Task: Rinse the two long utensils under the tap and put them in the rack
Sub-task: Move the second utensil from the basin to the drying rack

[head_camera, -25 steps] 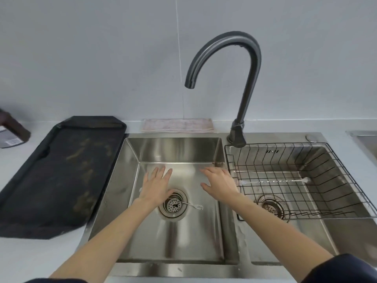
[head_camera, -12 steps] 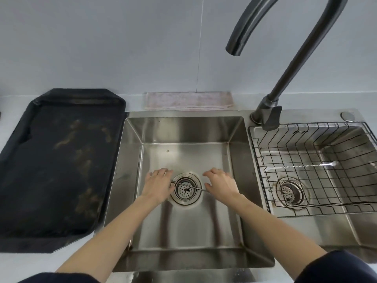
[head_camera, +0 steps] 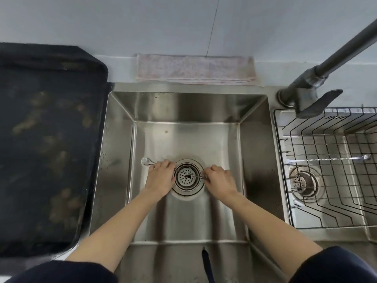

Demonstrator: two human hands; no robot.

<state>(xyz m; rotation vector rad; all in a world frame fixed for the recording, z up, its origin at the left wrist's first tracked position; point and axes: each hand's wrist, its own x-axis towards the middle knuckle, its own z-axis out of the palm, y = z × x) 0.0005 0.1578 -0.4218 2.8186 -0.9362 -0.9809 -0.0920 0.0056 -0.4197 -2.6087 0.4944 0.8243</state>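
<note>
A long thin metal spoon lies across the drain on the floor of the left sink basin; its small bowl sticks out left of my left hand. My left hand pinches the handle near the bowl end and my right hand pinches the other end, both with fingers curled. A second long twisted utensil lies flat in the wire rack over the right basin. The dark tap stands at the upper right; its spout is out of frame.
A black, stained tray lies on the counter to the left. A folded pinkish cloth rests behind the sink by the wall. The right basin has its own drain under the rack.
The view has tipped down and closer to the sink. Both hands went from flat and spread above the drain to curled around the ends of the spoon.
</note>
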